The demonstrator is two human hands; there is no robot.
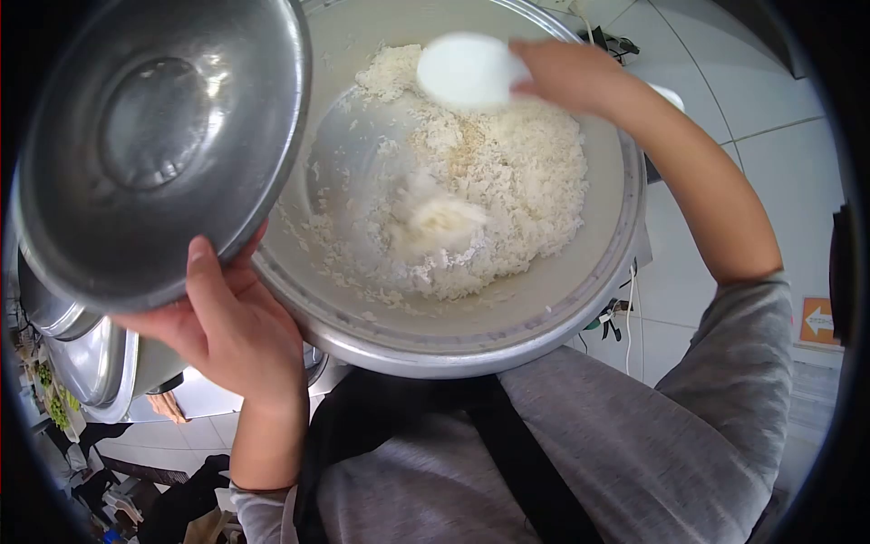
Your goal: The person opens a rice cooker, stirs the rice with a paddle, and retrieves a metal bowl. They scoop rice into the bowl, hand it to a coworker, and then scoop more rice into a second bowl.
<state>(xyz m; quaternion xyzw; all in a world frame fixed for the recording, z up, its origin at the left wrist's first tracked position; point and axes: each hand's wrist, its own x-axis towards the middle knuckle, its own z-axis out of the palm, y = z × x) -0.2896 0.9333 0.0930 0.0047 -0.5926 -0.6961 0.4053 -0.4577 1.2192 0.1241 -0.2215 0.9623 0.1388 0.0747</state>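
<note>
My left hand (pixel 231 322) grips a shiny metal bowl (pixel 163 208) by its lower rim, thumb on the near side, and holds it tilted at the left edge of a large round pot (pixel 453 340). Over the pot's far side, my right hand (pixel 566 77) is closed on a white rice paddle (pixel 467 72), its oval blade just above the rice. White cooked rice (pixel 535 181) is heaped mostly on the pot's right side, with bare metal showing at the left. A blurred clump of rice (pixel 444 222) shows near the middle. My right fingers are smeared by motion.
Metal lids or pans (pixel 91 363) stand at lower left near a metal counter (pixel 213 394). Cables (pixel 616 313) hang beside the pot at right, above the tiled floor (pixel 707 227). An orange arrow sign (pixel 818 321) is at far right.
</note>
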